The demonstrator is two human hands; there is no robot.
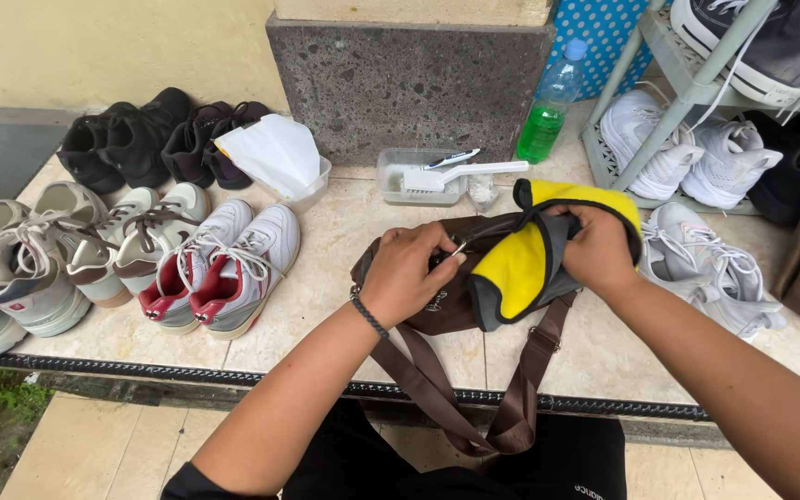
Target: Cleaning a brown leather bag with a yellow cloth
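A brown bag point(446, 301) lies on the tiled ledge point(326, 278) in front of the person, its long strap point(437, 389) hanging over the edge toward them. The left hand point(409, 273) rests on top of the bag with its grip closed, fingers pinching what looks like the zipper pull. The right hand point(599, 245) has its grip closed around a yellow cloth with grey edging point(520, 264), held against the right end of the bag. Just behind the bag sits a clear plastic tub point(409, 181) with a white brush point(456, 174) lying across it, and a bottle of green liquid point(548, 106) stands beside it. White sneakers with red trim point(224, 268) sit to the left, near a tissue pack point(275, 153) and black shoes point(131, 139). A shoe rack point(696, 88) stands at the right.
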